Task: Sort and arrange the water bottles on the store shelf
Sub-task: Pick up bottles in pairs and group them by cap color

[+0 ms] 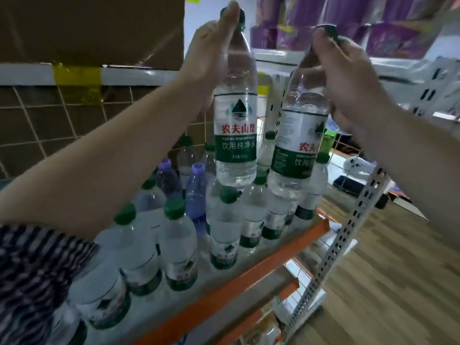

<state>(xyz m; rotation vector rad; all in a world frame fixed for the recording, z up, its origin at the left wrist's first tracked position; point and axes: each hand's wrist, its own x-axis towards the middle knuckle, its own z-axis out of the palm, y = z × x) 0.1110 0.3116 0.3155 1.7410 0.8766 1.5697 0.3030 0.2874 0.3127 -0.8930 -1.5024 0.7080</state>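
I hold two clear water bottles with green caps and green-and-white labels up in the air above the shelf. My left hand grips the neck of the left bottle, which hangs upright. My right hand grips the top of the right bottle, which tilts slightly. Below them, several green-capped water bottles stand crowded on the shelf with its orange front edge. Two purple-capped bottles stand among them toward the back.
A cardboard box sits on the upper shelf at left, above a wire mesh back panel. Purple packages fill the upper right shelf. A white perforated upright stands at right, with wooden floor beyond.
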